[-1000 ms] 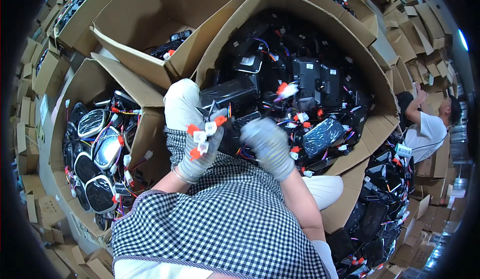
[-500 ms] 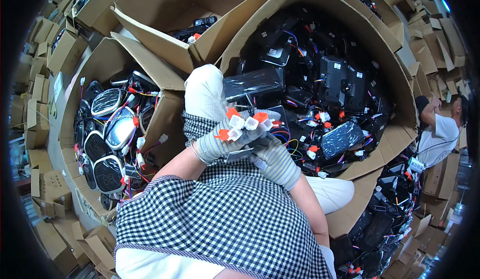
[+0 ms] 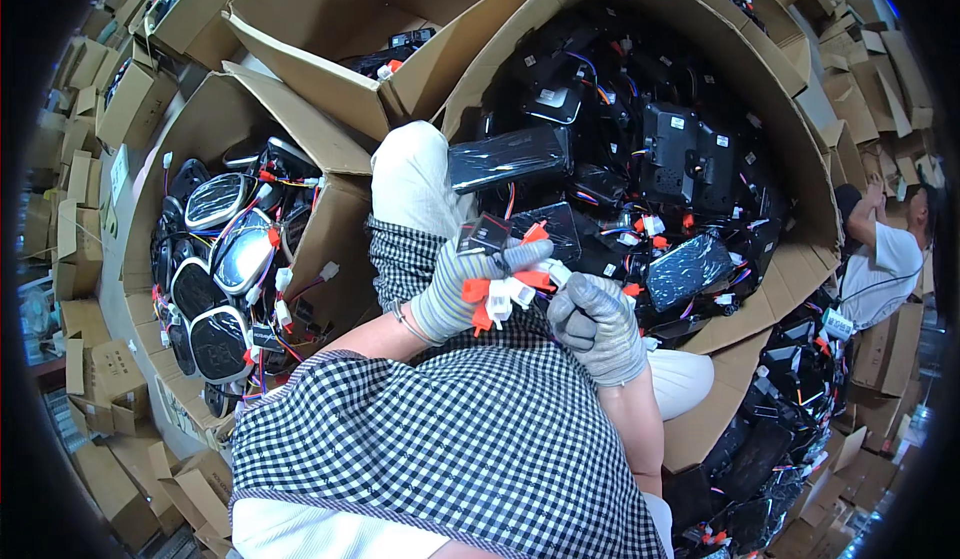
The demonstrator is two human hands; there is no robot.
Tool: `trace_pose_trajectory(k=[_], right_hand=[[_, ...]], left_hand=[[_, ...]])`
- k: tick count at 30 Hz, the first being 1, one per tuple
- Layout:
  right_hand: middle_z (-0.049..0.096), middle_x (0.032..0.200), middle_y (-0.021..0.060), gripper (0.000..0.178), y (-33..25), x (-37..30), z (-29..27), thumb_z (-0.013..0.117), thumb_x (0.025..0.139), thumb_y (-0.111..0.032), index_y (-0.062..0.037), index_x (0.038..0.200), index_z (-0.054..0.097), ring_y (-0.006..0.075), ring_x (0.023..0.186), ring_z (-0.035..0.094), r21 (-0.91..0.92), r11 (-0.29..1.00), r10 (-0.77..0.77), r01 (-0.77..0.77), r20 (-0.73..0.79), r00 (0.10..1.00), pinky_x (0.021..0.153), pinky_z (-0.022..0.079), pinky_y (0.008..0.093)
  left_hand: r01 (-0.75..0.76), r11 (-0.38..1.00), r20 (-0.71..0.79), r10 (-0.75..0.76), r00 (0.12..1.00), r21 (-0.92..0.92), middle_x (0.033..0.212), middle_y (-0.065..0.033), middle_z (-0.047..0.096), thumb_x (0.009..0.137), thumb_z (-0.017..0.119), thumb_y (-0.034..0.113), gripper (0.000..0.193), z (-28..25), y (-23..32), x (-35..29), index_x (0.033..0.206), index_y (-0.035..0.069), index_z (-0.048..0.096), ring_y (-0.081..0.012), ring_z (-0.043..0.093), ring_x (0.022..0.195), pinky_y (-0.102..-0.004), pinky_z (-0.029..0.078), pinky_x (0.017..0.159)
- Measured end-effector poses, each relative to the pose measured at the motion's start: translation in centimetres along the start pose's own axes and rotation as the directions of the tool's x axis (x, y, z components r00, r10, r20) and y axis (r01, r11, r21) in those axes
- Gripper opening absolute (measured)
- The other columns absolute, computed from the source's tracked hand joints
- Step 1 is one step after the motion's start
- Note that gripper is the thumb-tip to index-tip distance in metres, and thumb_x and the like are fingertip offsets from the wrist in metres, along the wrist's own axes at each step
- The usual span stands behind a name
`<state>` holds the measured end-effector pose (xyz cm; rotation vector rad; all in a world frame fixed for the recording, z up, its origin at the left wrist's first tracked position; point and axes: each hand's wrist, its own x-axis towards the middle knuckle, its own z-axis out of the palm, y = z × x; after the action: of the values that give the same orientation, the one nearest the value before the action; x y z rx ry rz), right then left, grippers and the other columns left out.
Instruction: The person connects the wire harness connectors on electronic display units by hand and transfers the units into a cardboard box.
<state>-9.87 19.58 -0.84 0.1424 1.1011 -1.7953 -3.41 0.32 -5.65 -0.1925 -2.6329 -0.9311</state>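
My left hand (image 3: pixel 455 284), in a grey striped work glove, is closed on a bundle of white and orange-red wire connectors (image 3: pixel 500 301) held over my lap. A small black block with a label (image 3: pixel 486 233) sticks out above its fingers. My right hand (image 3: pixel 600 324), also gloved, has its fingers curled in beside the bundle. A white plug (image 3: pixel 560 275) shows at its fingertips, and its wire is mostly hidden. Just beyond my hands is a large carton (image 3: pixel 800 304) full of black display units, one of them a film-wrapped black unit (image 3: pixel 510 159).
On the left a carton (image 3: pixel 325 249) holds rounded display panels (image 3: pixel 215 344) with coloured wires. Another open carton (image 3: pixel 300 44) stands at the far side. Lower right is a heap of black units (image 3: pixel 760 449). A person (image 3: pixel 885 259) sits at the right among stacked cartons.
My hands have moved apart, the right one shifting right and turning its fingers inward. The connector bundle has swung lower, and the black block now shows above my left hand.
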Motion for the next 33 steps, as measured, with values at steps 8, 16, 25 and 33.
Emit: trace_pose_trajectory(k=[8, 16, 25, 33], right_hand=[[0.053, 0.059, 0.0025, 0.029, 2.1, 0.4, -2.0, 0.061, 0.088, -0.027, -0.0003, 0.076, 0.060, 0.0027, 0.037, 0.034, 0.104, 0.989, 0.096, -0.106, 0.101, 0.990, 0.036, 0.027, 0.0174], [0.042, 0.059, -0.0071, 0.053, 2.9, 0.9, -1.5, 0.062, 0.083, -0.049, 0.0024, 0.098, 0.063, -0.0004, 0.048, 0.030, -0.179, 0.984, -0.004, -0.001, -0.029, 1.000, 0.043, 0.020, 0.0184], [0.040, 0.057, -0.0076, 0.052, 2.8, 1.0, -1.3, 0.063, 0.082, -0.049, 0.0018, 0.090, 0.064, 0.0001, 0.048, 0.031, -0.196, 0.981, 0.004, -0.018, -0.069, 0.998, 0.044, 0.020, 0.0183], [0.044, 0.061, -0.0057, 0.041, 1.5, 2.1, -1.6, 0.062, 0.084, -0.042, -0.0007, 0.084, 0.059, 0.0004, 0.048, 0.036, -0.379, 0.887, -0.271, 0.263, 0.034, 0.962, 0.045, 0.026, 0.0158]], left_hand=[[-0.193, 0.948, -0.018, 0.195, 0.981, -0.252, 0.082, -0.0037, 0.060, 0.070, 0.071, 0.015, 0.051, 0.1, -0.7, -0.2, 0.120, 0.021, 0.060, -0.0185, 0.061, 0.068, -0.0287, 0.047, 0.059], [-0.164, 0.983, 0.079, 0.171, 0.982, -0.088, 0.065, -0.0002, 0.049, 0.077, 0.066, 0.028, 0.043, 0.2, -1.1, -0.6, 0.120, 0.026, 0.060, -0.0159, 0.051, 0.051, -0.0284, 0.039, 0.046], [-0.171, 0.979, 0.046, 0.177, 0.983, -0.110, 0.058, 0.0007, 0.045, 0.078, 0.065, 0.032, 0.048, 0.0, -1.0, -0.5, 0.124, 0.024, 0.057, -0.0159, 0.049, 0.046, -0.0287, 0.037, 0.045], [0.419, 0.777, 0.502, -0.154, 0.851, -0.470, 0.096, -0.0078, 0.067, 0.081, 0.065, 0.011, 0.022, -0.5, -2.3, -0.1, 0.102, 0.002, 0.063, -0.0156, 0.064, 0.085, -0.0254, 0.048, 0.076]])
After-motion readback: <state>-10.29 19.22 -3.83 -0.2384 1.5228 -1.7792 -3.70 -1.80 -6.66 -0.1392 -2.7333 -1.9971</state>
